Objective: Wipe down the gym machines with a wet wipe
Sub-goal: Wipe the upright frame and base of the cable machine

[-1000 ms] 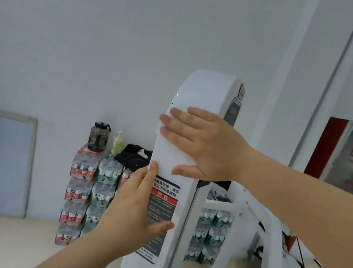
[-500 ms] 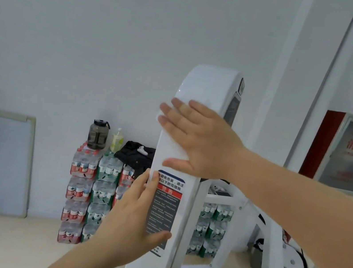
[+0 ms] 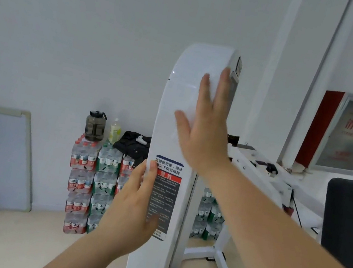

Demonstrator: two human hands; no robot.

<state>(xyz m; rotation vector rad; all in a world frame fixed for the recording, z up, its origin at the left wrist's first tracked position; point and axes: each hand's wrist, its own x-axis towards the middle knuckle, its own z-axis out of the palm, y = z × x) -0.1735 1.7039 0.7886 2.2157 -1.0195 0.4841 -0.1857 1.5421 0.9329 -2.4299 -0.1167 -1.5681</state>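
Observation:
A tall white gym machine column (image 3: 157, 259) with a rounded top stands in front of me; a dark warning sticker (image 3: 164, 192) is on its face. My right hand (image 3: 203, 133) lies flat on the upper column with its fingers pointing up. It presses a white wet wipe (image 3: 189, 109), which hardly stands out from the white surface and is mostly hidden under the palm. My left hand (image 3: 132, 208) rests against the column's left edge at sticker height, fingers straight and thumb across the sticker.
Stacked packs of water bottles (image 3: 93, 178) stand by the wall behind the column, with a dark jug (image 3: 95, 126) and a black bag (image 3: 134, 145) on top. A whiteboard (image 3: 1, 156) leans at the left. White machine frame bars (image 3: 258, 171) and a dark pad (image 3: 349, 228) are at the right.
My right hand has turned from fingers pointing left to fingers pointing up and slid higher up the column with the wipe. My left hand stays at the sticker.

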